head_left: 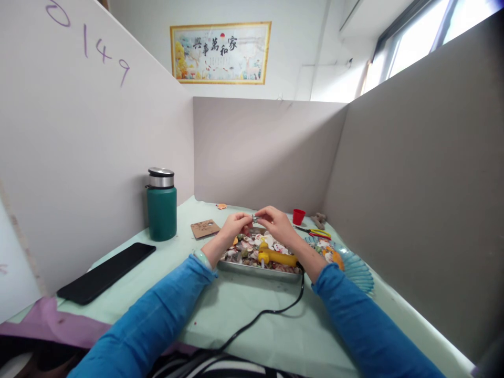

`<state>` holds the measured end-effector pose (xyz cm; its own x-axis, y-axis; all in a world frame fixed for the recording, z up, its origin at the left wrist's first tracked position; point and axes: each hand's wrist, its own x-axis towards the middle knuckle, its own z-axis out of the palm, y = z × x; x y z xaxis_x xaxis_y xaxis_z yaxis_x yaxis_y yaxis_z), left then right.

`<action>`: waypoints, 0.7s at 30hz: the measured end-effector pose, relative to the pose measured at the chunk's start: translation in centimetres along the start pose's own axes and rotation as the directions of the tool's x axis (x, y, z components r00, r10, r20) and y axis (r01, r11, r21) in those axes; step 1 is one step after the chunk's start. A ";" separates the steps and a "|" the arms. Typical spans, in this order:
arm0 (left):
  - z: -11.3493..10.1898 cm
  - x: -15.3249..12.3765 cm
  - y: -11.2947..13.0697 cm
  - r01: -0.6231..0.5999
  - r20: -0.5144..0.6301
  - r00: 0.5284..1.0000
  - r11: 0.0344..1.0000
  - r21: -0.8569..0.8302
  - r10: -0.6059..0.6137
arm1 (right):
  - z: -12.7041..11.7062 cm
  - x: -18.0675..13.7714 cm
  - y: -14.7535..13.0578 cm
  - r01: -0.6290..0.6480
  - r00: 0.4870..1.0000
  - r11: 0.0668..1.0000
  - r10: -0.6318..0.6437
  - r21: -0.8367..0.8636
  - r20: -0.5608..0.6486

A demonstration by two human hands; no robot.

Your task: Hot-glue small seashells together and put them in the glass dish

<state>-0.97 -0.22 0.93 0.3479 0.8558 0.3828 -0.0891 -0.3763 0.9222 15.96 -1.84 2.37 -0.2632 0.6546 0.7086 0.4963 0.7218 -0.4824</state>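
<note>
My left hand [235,224] and my right hand [277,223] meet above the far part of a metal tray [260,272]. Between their fingertips they pinch a small grey-green piece [255,218], too small to make out in detail. Small shells and stones [244,253] fill the tray. A yellow glue gun [279,256] lies on top of them, just below my right hand, its nozzle toward the left. From its handle a black cord [268,312] runs over the table toward me.
On the left stand a green bottle [161,212] and a flat black slab [106,273]. A brown card [205,229] lies left of the tray. On the right are a red cup [298,217], yellow-red handled scissors [319,233] and a blue shell-shaped dish [359,270]. Grey partitions [268,152] enclose the table.
</note>
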 end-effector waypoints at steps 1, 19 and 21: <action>0.1 -0.1 0.2 -0.002 0.000 1.000 1.000 -0.002 0.002 | 0.0 0.0 0.2 -0.054 0.998 0.997 0.053 0.051 0.015; 0.2 0.1 0.1 -0.183 -0.118 0.973 0.975 0.124 0.198 | -0.6 0.2 0.5 -0.436 0.899 0.649 0.343 0.624 0.271; 0.2 0.2 0.0 -0.190 -0.116 0.973 0.976 0.109 0.202 | -0.6 0.2 0.4 -0.469 0.882 0.590 0.355 0.657 0.311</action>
<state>-0.72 -0.09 1.00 0.2122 0.7974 0.5649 -0.0514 -0.5681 0.8213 16.58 -1.61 2.61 -0.3127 0.9034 0.2934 -0.1267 0.2665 -0.9555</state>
